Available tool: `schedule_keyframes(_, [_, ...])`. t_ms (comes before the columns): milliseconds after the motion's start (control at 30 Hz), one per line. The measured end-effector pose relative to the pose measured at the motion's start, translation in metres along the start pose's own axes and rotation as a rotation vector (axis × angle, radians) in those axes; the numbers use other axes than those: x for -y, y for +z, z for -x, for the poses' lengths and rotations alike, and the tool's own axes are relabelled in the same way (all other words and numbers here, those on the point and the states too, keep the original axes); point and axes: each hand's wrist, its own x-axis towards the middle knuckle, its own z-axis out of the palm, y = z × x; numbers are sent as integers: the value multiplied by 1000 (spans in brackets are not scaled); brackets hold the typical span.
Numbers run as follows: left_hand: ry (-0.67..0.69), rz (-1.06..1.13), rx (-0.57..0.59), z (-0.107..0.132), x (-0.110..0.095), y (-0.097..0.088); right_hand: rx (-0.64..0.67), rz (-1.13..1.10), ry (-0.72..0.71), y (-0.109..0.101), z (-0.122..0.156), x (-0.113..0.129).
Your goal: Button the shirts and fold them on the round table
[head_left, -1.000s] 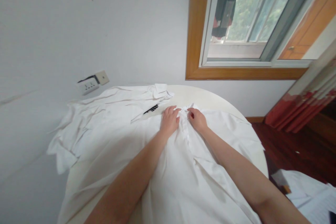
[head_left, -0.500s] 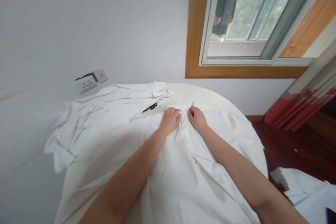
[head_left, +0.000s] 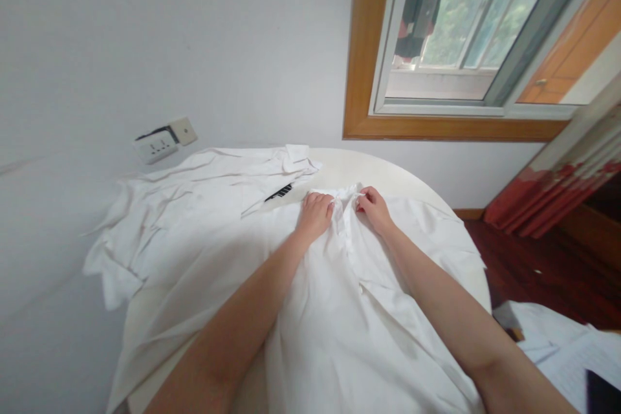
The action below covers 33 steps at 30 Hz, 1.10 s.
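Observation:
A white garment [head_left: 320, 323] with a long front opening is spread over a round table, its top edge towards the wall. My left hand [head_left: 317, 210] lies on the cloth left of the opening, thumb and fingers closed on its edge. On the other side, my right hand [head_left: 374, 207] pinches the opposite edge near the top. Between my hands the opening shows as a narrow gap. What lies under my fingertips is too small to make out. Left of my left hand is a black striped object [head_left: 280, 192], partly beside another crumpled white garment [head_left: 194, 191].
The pale round table [head_left: 373, 168] touches the wall below a wood-framed window [head_left: 359, 126]. A socket [head_left: 156, 145] is on the wall at left. Papers [head_left: 572, 352] and a dark object [head_left: 601, 394] lie at lower right, near a red and cream curtain [head_left: 533, 194].
My right hand has moved slightly right with the garment's edge, and the gap between my hands has widened. My left hand has stayed at its edge. The view has shifted slightly.

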Motion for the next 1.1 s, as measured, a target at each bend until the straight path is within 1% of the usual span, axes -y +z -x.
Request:
schedule_keyframes(67, [-10, -25, 11, 0, 0, 1, 22, -166, 63, -3, -4, -1])
schedule_keyframes(133, [-17, -45, 13, 0, -2, 0, 13, -258, 111, -6, -8, -2])
schedule_keyframes(233, [-34, -52, -2, 0, -5, -4, -46, -336, 163, -9, -14, -2])
schedule_keyframes(300, [-43, -39, -36, 1, -8, -8, -58, -336, 166, -9, -15, -4])
schedule_keyframes(367, [-52, -22, -90, 2, -12, -11, -9, -257, 114, -6, -14, -6])
schedule_keyframes(433, [-59, -13, -128, 4, -14, -12, 85, -67, -10, -2, -11, -10])
schedule_keyframes(500, [-47, -11, -110, 6, -14, -11, 157, 173, -162, 3, -8, -15])
schedule_keyframes(567, [-14, -10, -51, 9, -12, -9, 171, 340, -251, 5, -6, -18])
schedule_keyframes(633, [18, -8, -4, 11, -10, -6, 156, 376, -251, 6, -4, -19])
schedule_keyframes(767, [23, -5, 26, 17, -7, -4, 132, 377, -214, 4, 5, -13])
schedule_keyframes(1000, [58, -15, 55, 42, -5, -22, 217, 588, -335, 8, 36, 5])
schedule_keyframes(1100, [35, -10, 83, 44, -7, -26, 241, 657, -342, 11, 41, 11])
